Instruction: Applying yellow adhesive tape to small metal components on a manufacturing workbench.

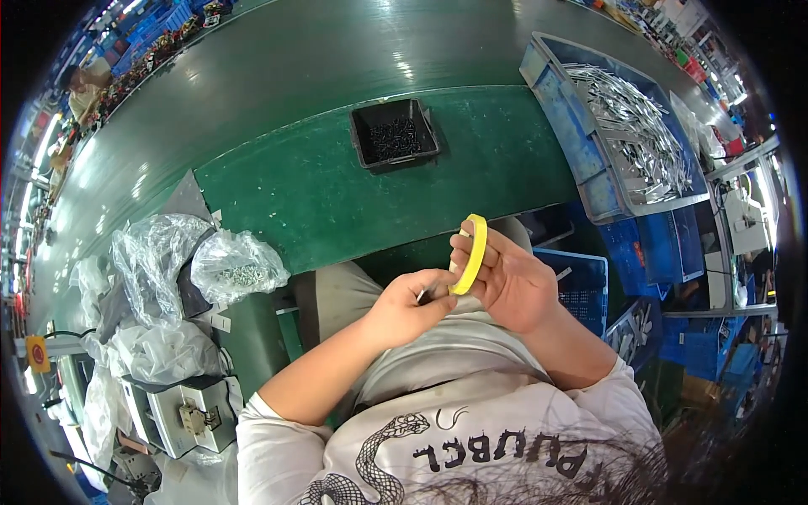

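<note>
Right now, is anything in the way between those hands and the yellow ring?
Nothing visible is: the yellow ring lies against the right hand, and the left hand is right by its lower end, though whether it touches is unclear.

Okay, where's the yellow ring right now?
In the head view, the yellow ring is just right of centre, against the right hand, its lower end by the left hand.

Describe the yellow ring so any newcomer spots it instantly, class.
Find the green table, then come down past its near edge to the person's right hand. The yellow ring is there, its bright band unlike the white shirt below.
</note>
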A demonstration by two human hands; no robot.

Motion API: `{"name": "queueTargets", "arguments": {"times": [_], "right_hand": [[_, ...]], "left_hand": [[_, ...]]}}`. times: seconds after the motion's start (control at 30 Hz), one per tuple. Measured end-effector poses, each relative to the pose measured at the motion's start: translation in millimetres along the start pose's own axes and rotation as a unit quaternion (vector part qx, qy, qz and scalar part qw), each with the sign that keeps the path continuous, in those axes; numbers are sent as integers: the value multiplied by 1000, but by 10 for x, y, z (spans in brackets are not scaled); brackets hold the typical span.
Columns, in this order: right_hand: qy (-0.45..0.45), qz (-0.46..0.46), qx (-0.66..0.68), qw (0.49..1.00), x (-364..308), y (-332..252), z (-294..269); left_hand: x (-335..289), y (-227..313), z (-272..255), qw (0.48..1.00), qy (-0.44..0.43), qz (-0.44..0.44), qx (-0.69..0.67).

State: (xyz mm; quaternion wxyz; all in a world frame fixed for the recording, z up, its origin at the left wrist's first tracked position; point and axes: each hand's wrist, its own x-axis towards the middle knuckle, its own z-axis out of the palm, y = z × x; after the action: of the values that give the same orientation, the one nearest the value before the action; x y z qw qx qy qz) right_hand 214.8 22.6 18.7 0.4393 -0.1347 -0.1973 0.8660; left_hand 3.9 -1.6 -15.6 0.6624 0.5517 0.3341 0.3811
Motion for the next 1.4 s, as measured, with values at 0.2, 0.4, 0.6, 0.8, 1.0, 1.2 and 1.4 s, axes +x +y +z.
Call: {"name": "queueTargets", "arguments": {"times": [0.2, 0.4, 0.6, 0.8, 1.0, 1.2, 1.4], "right_hand": [[43, 25, -123, 991, -1, -29, 43], [14, -49, -442, 895, -7, -3, -8], [-87, -80, -683, 720, 8, 29, 145], [-106, -99, -793, 592, 36, 3, 81], [-144, -337, -815, 448, 22, -26, -50], [-155, -385, -820, 395, 12, -46, -49], [-159, -399, -818, 383, -6, -34, -62]], "left_hand": [[-16, 51, 93, 993, 36, 54, 101], [-64, 136, 122, 997, 65, -31, -14], [-74, 155, 88, 982, 58, -85, -159], [-51, 128, 191, 979, 86, -6, -182], [-94, 165, 147, 988, 151, 34, 4], [-60, 97, 97, 953, 206, 199, 101], [-76, 179, 18, 934, 156, 243, 208]]}}
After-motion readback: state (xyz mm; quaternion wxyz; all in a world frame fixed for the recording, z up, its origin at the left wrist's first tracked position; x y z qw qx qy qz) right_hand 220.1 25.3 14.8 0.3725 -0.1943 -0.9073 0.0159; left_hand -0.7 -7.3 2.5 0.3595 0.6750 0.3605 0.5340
